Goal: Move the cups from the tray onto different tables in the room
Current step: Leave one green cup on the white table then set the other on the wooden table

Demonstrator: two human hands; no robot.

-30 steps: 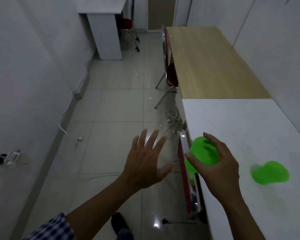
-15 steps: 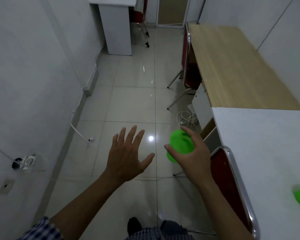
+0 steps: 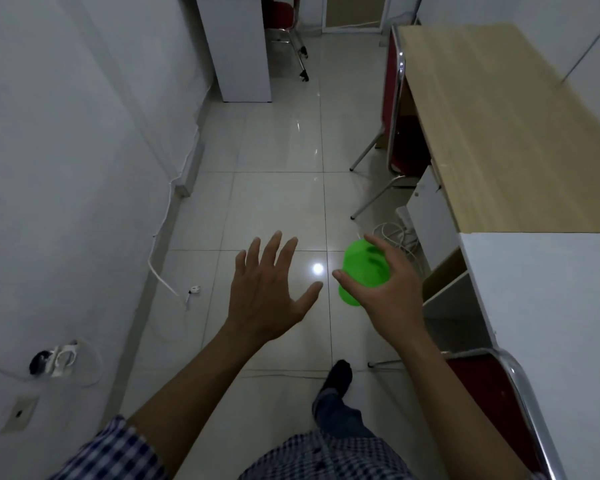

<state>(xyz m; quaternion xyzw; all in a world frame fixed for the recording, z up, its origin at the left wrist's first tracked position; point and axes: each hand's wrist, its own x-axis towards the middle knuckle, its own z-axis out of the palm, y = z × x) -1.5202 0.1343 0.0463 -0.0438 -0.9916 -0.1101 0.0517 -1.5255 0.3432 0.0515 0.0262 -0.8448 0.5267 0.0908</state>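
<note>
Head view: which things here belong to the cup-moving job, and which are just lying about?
Job: green cup held in right hand; wooden table; white table; open left hand.
Lying about: red chair, floor cables, wall plug.

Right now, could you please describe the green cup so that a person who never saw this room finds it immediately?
Start at the wooden table along the right wall, then look left and nearer, above the shiny tiled floor. There the right hand grips the green cup in the air, beside the open, empty left hand. It is the only bright green thing in view.
</note>
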